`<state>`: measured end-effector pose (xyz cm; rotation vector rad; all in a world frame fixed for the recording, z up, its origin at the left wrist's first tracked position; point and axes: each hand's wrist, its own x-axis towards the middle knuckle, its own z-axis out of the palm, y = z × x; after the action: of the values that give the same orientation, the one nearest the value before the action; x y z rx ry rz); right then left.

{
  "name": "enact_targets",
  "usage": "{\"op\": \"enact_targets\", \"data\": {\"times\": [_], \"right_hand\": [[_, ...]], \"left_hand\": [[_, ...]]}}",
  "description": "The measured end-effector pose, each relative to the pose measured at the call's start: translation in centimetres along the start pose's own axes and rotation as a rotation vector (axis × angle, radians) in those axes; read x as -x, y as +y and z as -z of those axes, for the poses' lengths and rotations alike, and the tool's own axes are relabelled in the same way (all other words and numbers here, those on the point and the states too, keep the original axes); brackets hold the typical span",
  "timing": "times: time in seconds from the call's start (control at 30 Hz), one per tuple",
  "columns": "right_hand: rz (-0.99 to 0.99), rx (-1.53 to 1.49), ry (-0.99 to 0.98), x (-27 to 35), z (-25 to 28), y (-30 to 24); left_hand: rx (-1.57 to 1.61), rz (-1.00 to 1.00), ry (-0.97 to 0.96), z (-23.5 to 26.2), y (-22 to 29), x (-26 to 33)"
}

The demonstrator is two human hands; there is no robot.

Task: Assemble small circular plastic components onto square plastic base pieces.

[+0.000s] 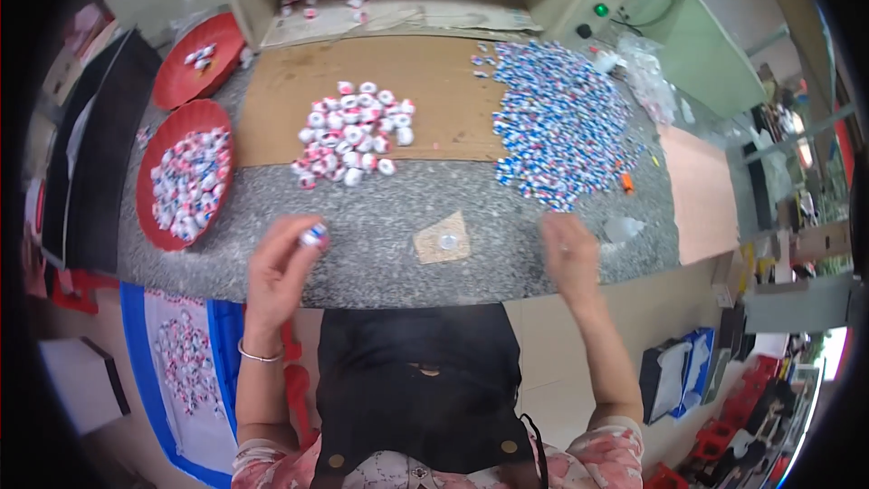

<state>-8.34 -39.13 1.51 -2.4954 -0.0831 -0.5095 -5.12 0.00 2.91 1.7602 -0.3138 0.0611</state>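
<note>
My left hand (279,264) pinches a small round white piece (314,235) with blue and pink on it, above the grey speckled worktop (380,263). My right hand (572,255) is at the near edge of a large pile of tiny blue, white and pink pieces (561,118). Its fingers look curled together and slightly blurred; whatever they hold is hidden. Between the hands lies a small tan pad (442,238) with a clear round bit on it. Beyond my left hand is a heap of white and pink round pieces (355,131), partly on a cardboard sheet (444,109).
At left, a red bowl (145,190) holds many similar pieces; another red bowl (165,81) behind it has several. More pieces lie on a raised shelf (398,18). An orange bit (626,183) and a plastic bag (644,72) are at right. A blue-rimmed tray (136,353) stands lower left.
</note>
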Motion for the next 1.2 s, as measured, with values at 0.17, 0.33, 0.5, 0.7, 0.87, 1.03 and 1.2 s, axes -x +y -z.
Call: {"op": "enact_targets", "data": {"times": [0.17, 0.33, 0.5, 0.7, 0.87, 1.03, 1.2], "right_hand": [[-0.027, 0.256, -0.020, 0.7, 2.2, 5.7], [-0.096, 0.311, -0.103, -0.5, 1.5, 4.2], [-0.206, -0.175, -0.034, 0.5, 1.2, 3.3], [0.008, -0.170, -0.173, 0.0, -1.9, -3.1], [0.179, 0.154, -0.293, -0.1, -2.0, -3.6], [0.181, 0.162, -0.390, -0.3, -1.5, -3.6], [0.195, 0.145, -0.365, 0.1, -1.0, -4.0]], "left_hand": [[-0.659, -0.232, 0.430, 6.1, -1.0, -1.9], [-1.060, -0.237, 0.410, 10.7, -3.3, -0.5], [-0.788, -0.332, 0.499, 5.5, -1.4, -2.7], [-0.659, -0.378, 0.174, -1.4, -3.3, -8.2], [-0.742, -0.376, 0.082, -1.7, -5.2, -9.5], [-0.764, -0.390, 0.108, -1.4, -3.9, -9.2], [0.810, 0.182, -0.108, -2.2, -1.6, -5.3]]}}
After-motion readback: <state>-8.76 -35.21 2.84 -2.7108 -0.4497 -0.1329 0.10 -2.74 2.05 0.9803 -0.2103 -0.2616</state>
